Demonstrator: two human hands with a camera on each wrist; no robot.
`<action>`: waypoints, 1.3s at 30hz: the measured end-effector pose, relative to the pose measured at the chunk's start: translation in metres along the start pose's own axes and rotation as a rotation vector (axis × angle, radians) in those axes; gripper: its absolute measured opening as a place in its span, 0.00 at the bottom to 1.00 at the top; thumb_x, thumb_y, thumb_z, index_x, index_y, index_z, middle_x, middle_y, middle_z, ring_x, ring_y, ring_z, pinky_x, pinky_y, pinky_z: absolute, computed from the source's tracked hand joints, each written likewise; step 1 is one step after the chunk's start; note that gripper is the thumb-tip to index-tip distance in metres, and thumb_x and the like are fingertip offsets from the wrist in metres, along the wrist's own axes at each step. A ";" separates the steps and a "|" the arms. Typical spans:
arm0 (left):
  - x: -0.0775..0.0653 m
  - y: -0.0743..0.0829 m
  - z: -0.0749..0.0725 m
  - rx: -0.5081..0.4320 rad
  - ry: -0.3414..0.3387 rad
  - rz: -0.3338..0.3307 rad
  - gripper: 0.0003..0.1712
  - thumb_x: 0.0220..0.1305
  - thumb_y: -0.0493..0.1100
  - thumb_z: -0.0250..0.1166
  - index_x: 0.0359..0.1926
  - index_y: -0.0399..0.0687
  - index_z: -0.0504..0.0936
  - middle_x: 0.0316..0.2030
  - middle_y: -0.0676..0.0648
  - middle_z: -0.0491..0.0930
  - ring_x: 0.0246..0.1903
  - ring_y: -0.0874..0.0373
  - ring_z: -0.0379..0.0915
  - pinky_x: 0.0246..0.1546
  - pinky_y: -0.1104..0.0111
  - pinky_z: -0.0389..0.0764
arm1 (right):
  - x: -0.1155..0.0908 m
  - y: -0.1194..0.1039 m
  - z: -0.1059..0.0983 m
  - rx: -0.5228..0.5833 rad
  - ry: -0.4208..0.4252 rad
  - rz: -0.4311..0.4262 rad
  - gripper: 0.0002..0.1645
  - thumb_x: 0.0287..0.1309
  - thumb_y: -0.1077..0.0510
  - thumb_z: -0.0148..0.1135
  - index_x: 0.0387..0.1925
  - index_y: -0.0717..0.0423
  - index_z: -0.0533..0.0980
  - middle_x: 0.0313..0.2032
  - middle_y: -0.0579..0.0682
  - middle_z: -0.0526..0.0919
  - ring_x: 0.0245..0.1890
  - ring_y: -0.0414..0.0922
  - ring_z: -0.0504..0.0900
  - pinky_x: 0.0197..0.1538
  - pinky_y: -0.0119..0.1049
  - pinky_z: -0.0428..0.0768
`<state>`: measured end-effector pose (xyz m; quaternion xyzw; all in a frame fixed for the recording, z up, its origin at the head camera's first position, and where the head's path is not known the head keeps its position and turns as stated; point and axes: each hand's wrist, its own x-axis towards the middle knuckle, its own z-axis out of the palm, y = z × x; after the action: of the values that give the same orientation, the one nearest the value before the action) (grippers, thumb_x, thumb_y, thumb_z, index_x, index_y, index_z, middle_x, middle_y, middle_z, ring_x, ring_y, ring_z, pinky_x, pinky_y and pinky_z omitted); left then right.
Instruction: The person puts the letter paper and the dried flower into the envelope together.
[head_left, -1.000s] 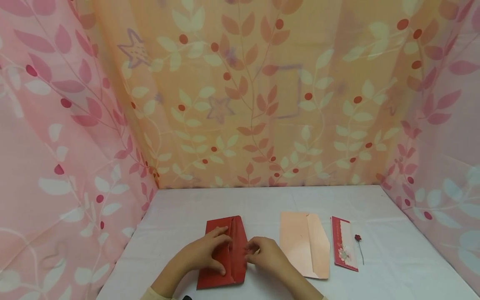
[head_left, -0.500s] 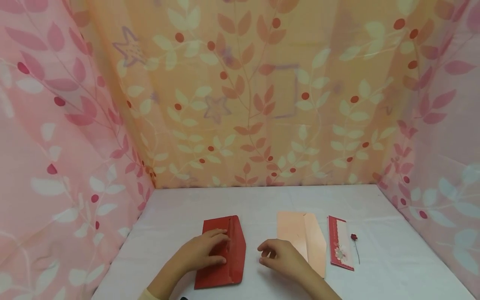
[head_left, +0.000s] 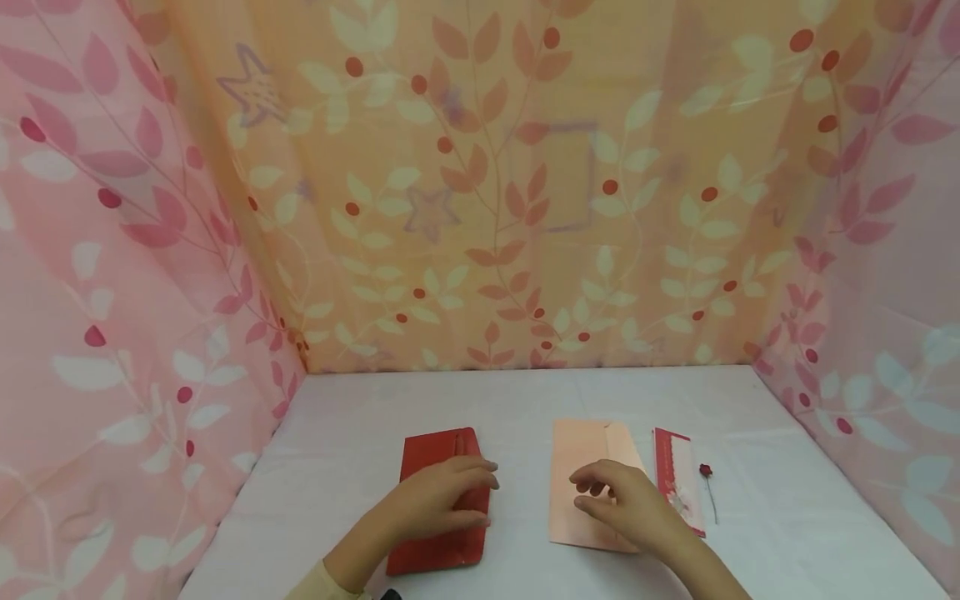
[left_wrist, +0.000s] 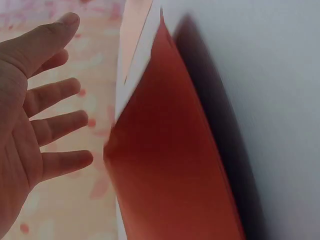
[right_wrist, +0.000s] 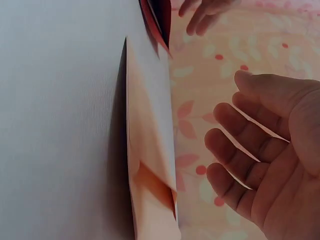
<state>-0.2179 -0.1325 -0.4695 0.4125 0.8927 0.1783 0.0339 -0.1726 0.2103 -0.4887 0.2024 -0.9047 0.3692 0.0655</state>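
A red envelope (head_left: 431, 454) lies left of centre on the white table, its flap side to the right. Over it hovers my left hand (head_left: 442, 500), fingers extended and holding nothing; the left wrist view shows a gap between the fingers and the red envelope (left_wrist: 170, 140). To the right lies a peach envelope (head_left: 573, 450). My right hand (head_left: 630, 504) is above it, fingers loosely bent, with nothing in its grasp. In the right wrist view the peach envelope (right_wrist: 142, 120) has its slit opening visible, apart from the fingers.
A red and white floral card (head_left: 671, 454) lies right of the peach envelope, partly behind the right hand. Beside it is a small dark red flower (head_left: 706, 471) on a thin stem. Patterned cloth (head_left: 480, 183) encloses the white table (head_left: 517, 392) at the back and sides.
My right hand has left the red envelope's flap edge and moved right, over the peach envelope. My left hand has lifted off the red envelope and shifted slightly right.
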 end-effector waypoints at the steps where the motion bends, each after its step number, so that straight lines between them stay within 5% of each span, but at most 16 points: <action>1: 0.005 0.002 0.002 0.010 0.003 0.023 0.22 0.67 0.63 0.67 0.59 0.70 0.78 0.67 0.63 0.72 0.68 0.62 0.67 0.62 0.59 0.78 | -0.002 0.002 -0.003 -0.009 0.008 -0.003 0.12 0.62 0.49 0.72 0.46 0.36 0.82 0.41 0.38 0.86 0.39 0.32 0.79 0.44 0.34 0.79; 14: 0.059 0.037 0.023 0.116 0.018 0.180 0.24 0.66 0.64 0.67 0.60 0.66 0.79 0.68 0.60 0.73 0.70 0.61 0.67 0.64 0.65 0.75 | -0.022 0.029 -0.031 -0.179 0.142 -0.021 0.14 0.57 0.53 0.76 0.45 0.40 0.84 0.43 0.31 0.85 0.42 0.35 0.81 0.44 0.36 0.81; 29: 0.110 0.071 0.040 0.243 -0.013 0.252 0.23 0.66 0.63 0.68 0.59 0.65 0.80 0.67 0.58 0.74 0.68 0.61 0.69 0.65 0.69 0.72 | -0.030 0.061 -0.038 -0.226 0.210 0.059 0.16 0.53 0.54 0.79 0.44 0.41 0.84 0.46 0.33 0.84 0.49 0.42 0.81 0.52 0.45 0.81; 39: 0.135 0.078 0.048 0.261 -0.071 0.223 0.24 0.67 0.66 0.65 0.59 0.67 0.80 0.67 0.60 0.73 0.67 0.65 0.69 0.65 0.71 0.72 | -0.031 0.076 -0.035 -0.256 0.236 0.001 0.18 0.50 0.54 0.81 0.43 0.41 0.85 0.48 0.36 0.85 0.51 0.47 0.81 0.54 0.39 0.79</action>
<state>-0.2402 0.0292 -0.4759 0.5161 0.8551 0.0487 -0.0083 -0.1767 0.2937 -0.5204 0.1474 -0.9303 0.2723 0.1965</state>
